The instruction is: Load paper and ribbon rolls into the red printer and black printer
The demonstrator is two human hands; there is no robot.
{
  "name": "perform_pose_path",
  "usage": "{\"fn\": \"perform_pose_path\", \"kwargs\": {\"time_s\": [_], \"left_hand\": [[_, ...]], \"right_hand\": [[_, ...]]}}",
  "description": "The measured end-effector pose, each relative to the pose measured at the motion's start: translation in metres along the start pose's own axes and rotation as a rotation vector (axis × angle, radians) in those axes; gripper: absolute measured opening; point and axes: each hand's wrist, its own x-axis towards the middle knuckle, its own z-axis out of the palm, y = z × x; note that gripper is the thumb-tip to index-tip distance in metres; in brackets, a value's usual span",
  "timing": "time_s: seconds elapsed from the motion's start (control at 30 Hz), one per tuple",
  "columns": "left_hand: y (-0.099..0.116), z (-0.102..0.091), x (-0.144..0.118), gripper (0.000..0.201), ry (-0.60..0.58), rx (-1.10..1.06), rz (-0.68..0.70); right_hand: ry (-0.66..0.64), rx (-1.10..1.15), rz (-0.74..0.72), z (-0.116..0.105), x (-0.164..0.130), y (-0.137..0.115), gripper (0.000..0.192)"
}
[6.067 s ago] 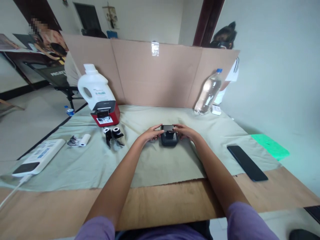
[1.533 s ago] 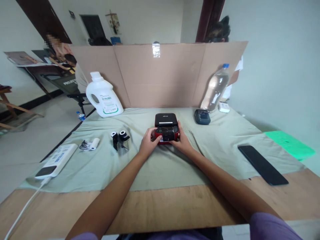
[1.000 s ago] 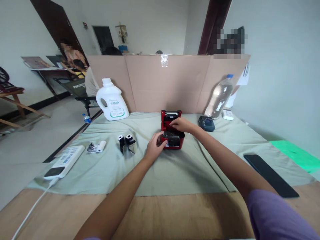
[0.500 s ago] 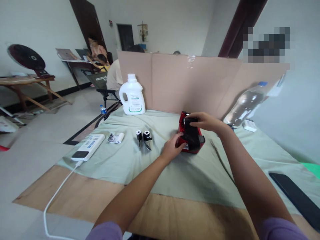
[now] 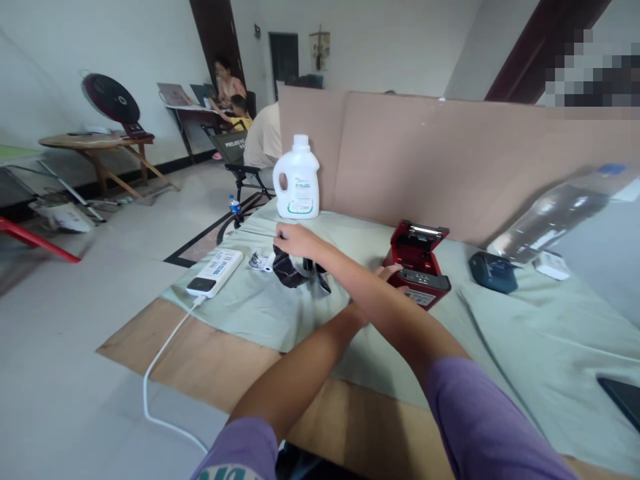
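Your right hand (image 5: 297,240) grips a black strip (image 5: 288,269) already clear of the red printer (image 5: 426,280), lid (image 5: 420,235) still up, which your left hand (image 5: 389,272) touches, hold unclear.

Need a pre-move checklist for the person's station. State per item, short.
1. Lid of the red printer raised: ok, it stands open.
2. Left hand on printer: ok, fingers at its left side.
3. Right hand holding the black strip: ok, strip hangs below the fist.
4. Arms uncrossed: not ok, right forearm passes over the left one.
5. White cable away from both hands: ok.
6. Roll inside the right fist: cannot tell, fingers hide it.
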Motion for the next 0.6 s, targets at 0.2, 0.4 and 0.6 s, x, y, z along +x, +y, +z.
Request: {"fn": "perform_pose_path", "kwargs": {"time_s": [0.2,0.4,0.6], "left_hand": [[0.005,-0.006,-0.001,0.054,-0.032,0.074,-0.028],[0.004,-0.004,0.000,0.053,-0.044,0.031,-0.002],[-0.001,0.002,0.003,0.051,-0.031,-0.019,-0.025]], "right_hand": [[-0.299,-0.283,0.114,0.041,0.031,0.000,0.030],[-0.214,-0.323,0.162,0.015,0.027,0.016,0.052],[-0.343,-0.424,0.178,0.003,-0.005,0.026,0.035]]}}
